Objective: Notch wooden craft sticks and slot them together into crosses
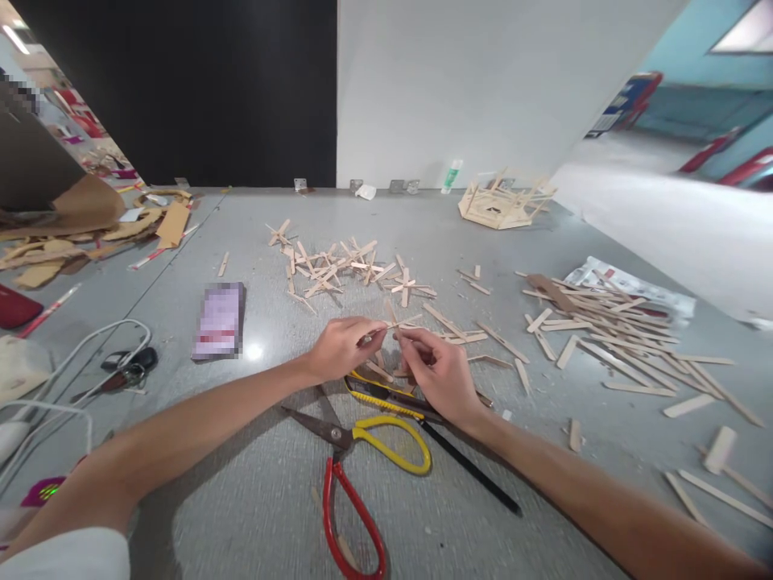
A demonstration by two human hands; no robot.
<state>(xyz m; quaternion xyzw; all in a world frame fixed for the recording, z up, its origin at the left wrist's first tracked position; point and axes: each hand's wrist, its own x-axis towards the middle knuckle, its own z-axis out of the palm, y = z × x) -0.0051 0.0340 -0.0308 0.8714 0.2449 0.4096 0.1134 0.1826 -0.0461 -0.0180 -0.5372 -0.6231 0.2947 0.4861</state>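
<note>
Both my left hand (343, 346) and my right hand (438, 370) are closed in a pinch, fingertips close together over the middle of the table. Between them they hold a small cross-shaped piece made of wooden craft sticks (390, 312); my fingers partly cover it. Under my hands lies a yellow and black utility knife (380, 393), partly hidden by my right hand. Scissors (338, 437) with one yellow and one red handle lie spread open nearer to me. A black rod (474, 469) rests beside them, below my right wrist.
Several stick stars (338, 266) lie beyond my hands. Loose craft sticks (628, 330) are heaped at right. A stick-built frame (495, 205) and a glue stick (451, 177) stand by the back panel. At left are a phone-like object (218, 321), keys (130, 374) and white cable (90, 338).
</note>
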